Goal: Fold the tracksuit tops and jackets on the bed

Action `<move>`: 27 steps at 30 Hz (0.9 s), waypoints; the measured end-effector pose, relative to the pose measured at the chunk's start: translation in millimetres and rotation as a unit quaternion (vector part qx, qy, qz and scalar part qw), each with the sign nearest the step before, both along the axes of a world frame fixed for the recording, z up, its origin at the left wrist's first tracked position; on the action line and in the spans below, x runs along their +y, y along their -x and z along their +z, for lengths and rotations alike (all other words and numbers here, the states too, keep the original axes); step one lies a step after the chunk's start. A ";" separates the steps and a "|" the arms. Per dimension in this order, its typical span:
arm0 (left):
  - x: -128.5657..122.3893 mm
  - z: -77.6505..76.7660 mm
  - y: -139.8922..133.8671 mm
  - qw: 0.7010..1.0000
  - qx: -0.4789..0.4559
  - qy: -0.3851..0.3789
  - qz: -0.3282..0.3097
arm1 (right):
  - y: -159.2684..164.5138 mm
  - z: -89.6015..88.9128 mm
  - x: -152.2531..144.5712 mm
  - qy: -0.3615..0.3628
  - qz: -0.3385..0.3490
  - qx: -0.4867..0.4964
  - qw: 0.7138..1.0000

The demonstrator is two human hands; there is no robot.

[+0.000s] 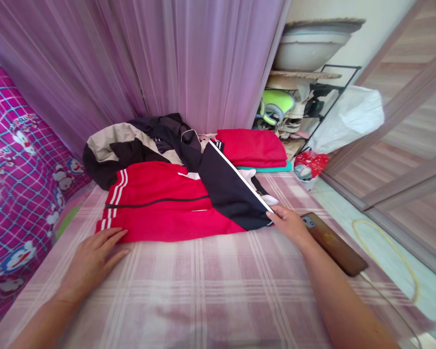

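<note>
A red and black track jacket (160, 213) with white stripes at its hem lies front side up on a plaid-covered surface. A black zipper line runs across its red body. My left hand (96, 254) rests at the near hem corner, fingertips stretched out on the red cloth. My right hand (288, 223) pinches the lower end of the dark sleeve (232, 189), which has a white stripe along its edge. The sleeve slants over the jacket's upper part. A phone (334, 245) in a brown case lies beside my right forearm, with a cable plugged in.
Rumpled black and beige clothing (131, 140) sits behind the jacket. Folded red cloth (252, 148) is stacked at the back right. A purple curtain (203, 63) hangs behind. A rack (339, 102) with a basin (312, 46) and shoes stands beyond the right edge.
</note>
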State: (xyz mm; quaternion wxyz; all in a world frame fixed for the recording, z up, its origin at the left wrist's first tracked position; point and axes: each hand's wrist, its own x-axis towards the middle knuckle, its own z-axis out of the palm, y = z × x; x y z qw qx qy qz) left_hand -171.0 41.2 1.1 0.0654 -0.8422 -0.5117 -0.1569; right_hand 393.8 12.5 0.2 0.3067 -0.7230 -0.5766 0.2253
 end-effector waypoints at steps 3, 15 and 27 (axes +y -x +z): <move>14.2 -1.1 -1.5 1.000 0.021 0.008 0.008 | 7.8 -20.6 0.3 -0.085 -0.099 0.157 0.979; 7.8 38.0 16.1 0.998 -0.009 -0.058 0.025 | 5.7 45.0 8.7 -0.205 -0.043 0.079 0.975; -9.3 19.7 20.1 0.996 0.073 0.044 -0.020 | 14.0 10.7 -29.1 -0.134 -0.080 -0.131 0.979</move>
